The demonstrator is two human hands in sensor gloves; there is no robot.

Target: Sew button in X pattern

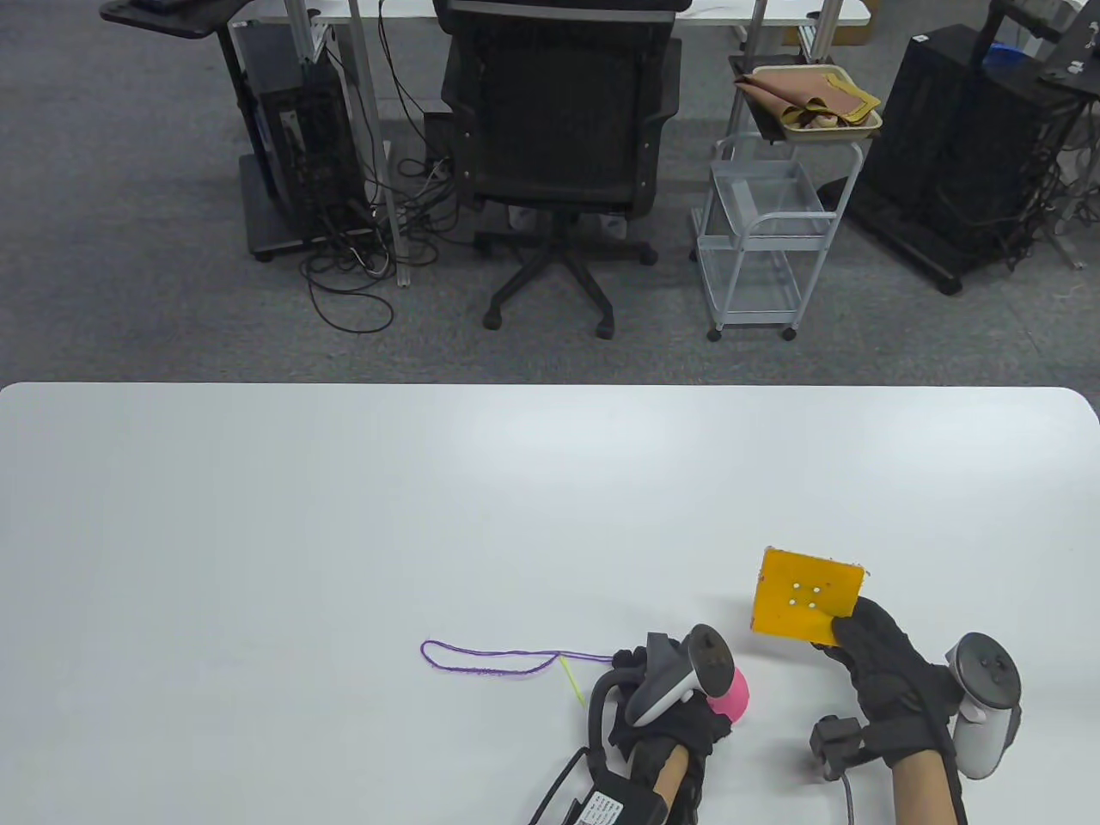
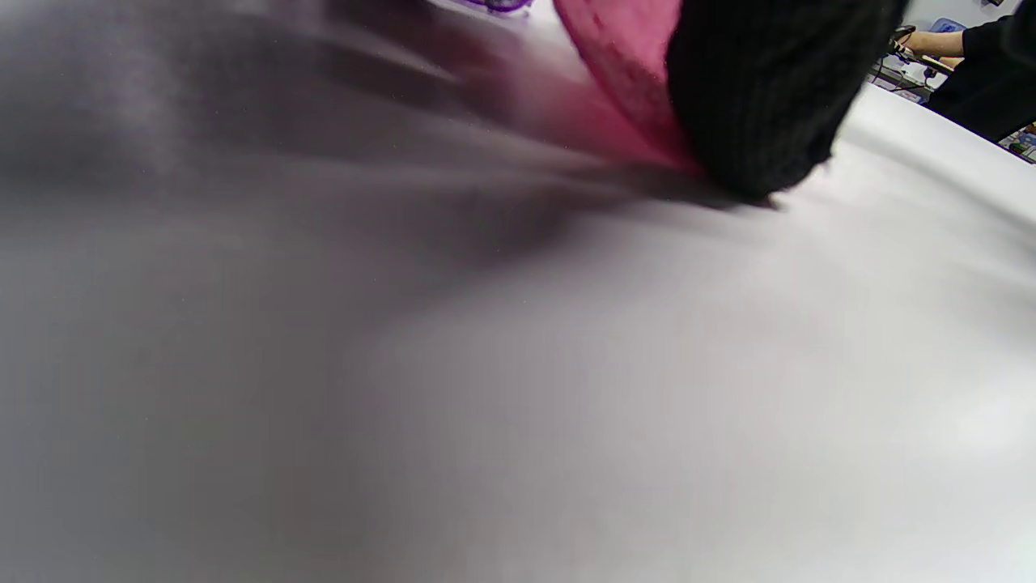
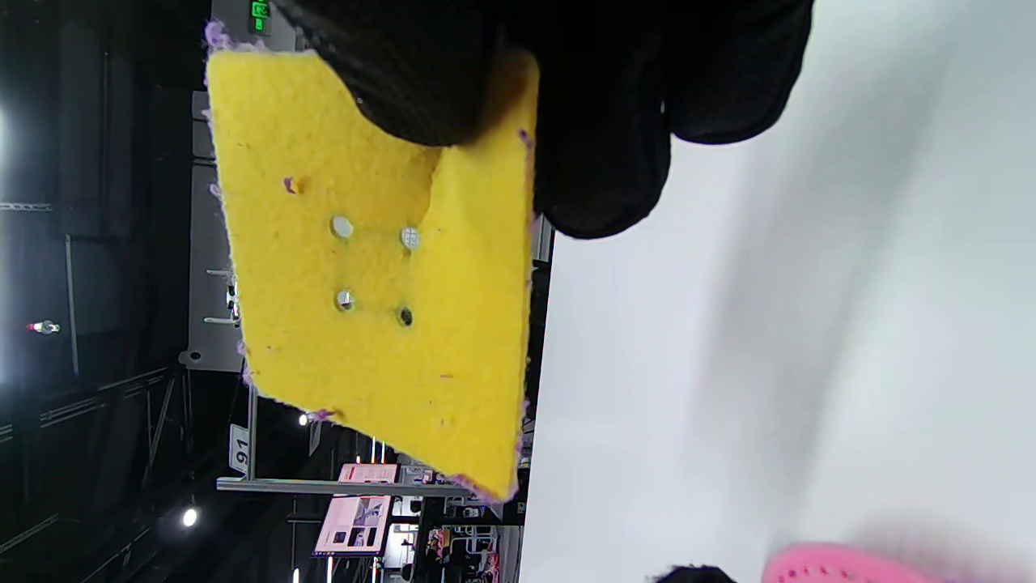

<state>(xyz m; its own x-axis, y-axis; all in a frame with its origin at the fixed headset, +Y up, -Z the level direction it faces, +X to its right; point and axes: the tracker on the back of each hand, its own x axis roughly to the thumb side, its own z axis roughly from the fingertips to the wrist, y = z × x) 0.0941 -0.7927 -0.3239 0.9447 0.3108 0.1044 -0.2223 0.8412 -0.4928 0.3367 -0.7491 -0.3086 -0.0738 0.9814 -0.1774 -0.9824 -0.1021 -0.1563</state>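
Observation:
My right hand (image 1: 849, 629) pinches the lower right corner of a yellow felt square (image 1: 803, 595) with four punched holes and holds it tilted above the table. The right wrist view shows the felt (image 3: 356, 324) close up under my gloved fingers (image 3: 599, 121). My left hand (image 1: 687, 711) rests on the table and holds a large pink button (image 1: 732, 694), mostly hidden under the tracker. In the left wrist view a gloved finger (image 2: 761, 97) presses the tilted pink button (image 2: 623, 73) on the table. A purple thread (image 1: 485, 660) with a yellow-green needle (image 1: 572, 679) lies left of my left hand.
The white table (image 1: 344, 516) stretches wide to the left and back. A small black sensor box (image 1: 835, 741) with a cable lies by my right wrist. Beyond the far edge stand an office chair (image 1: 559, 129) and a white cart (image 1: 760, 232).

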